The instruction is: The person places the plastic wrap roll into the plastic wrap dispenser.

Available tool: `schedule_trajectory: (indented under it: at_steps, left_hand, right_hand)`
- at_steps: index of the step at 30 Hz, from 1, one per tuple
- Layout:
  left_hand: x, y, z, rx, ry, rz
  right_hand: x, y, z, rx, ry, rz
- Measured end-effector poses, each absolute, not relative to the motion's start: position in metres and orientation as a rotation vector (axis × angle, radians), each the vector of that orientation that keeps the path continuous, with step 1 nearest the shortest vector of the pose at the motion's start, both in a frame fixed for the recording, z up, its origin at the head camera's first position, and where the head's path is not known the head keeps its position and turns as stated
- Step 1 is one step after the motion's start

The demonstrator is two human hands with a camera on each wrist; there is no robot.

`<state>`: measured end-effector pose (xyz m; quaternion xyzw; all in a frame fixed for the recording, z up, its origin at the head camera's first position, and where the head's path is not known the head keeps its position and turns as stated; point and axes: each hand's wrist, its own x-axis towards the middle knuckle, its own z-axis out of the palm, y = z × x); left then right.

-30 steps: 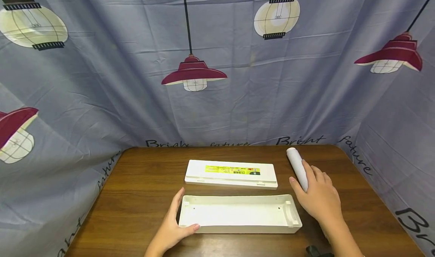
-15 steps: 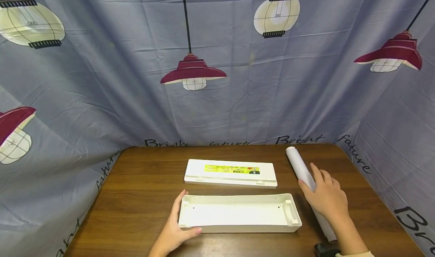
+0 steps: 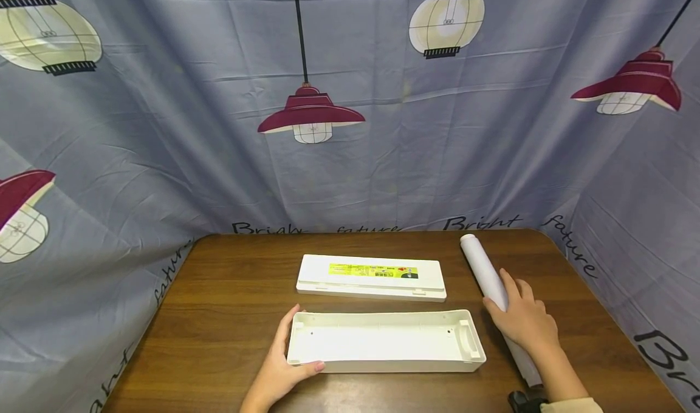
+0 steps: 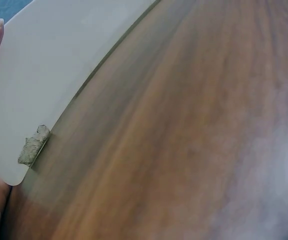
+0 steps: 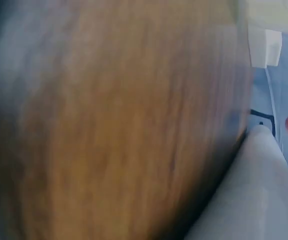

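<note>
In the head view, my left hand [image 3: 279, 364] holds the left end of a white, open-topped plastic box [image 3: 383, 367], thumb on its front wall and fingers at the back left corner. The left wrist view shows the box's pale side [image 4: 59, 70] with the thumb over it. To the right, a long white roll [image 3: 483, 270] lies slanted on the table. My right hand [image 3: 525, 319] is over its middle, thumb across the roll and fingers spread loosely to its right. The right wrist view shows the roll [image 5: 254, 190] with two fingertips beside it.
A flat white lid [image 3: 322, 270] with a yellow label lies behind the box. The brown wooden table [image 3: 229, 303] ends at a blue-grey curtain [image 3: 372, 176] printed with lamps. A dark wrist camera [image 3: 525, 402] is near the roll's near end.
My right hand has shifted right and toward me along the roll, baring more of it, then moved only slightly. The left hand stays on the box. The roll has not visibly moved.
</note>
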<state>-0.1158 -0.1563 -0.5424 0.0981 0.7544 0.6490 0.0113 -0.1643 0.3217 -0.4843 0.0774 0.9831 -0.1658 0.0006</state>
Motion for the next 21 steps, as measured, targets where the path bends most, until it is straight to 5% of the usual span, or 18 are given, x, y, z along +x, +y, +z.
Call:
schedule_trajectory:
  at_steps: [21]
  left_hand:
    - [-0.117, -0.155, -0.544, 0.224, 2.321, 2.033]
  right_hand:
    - [-0.175, 0.329, -0.497, 0.274, 3.008, -0.54]
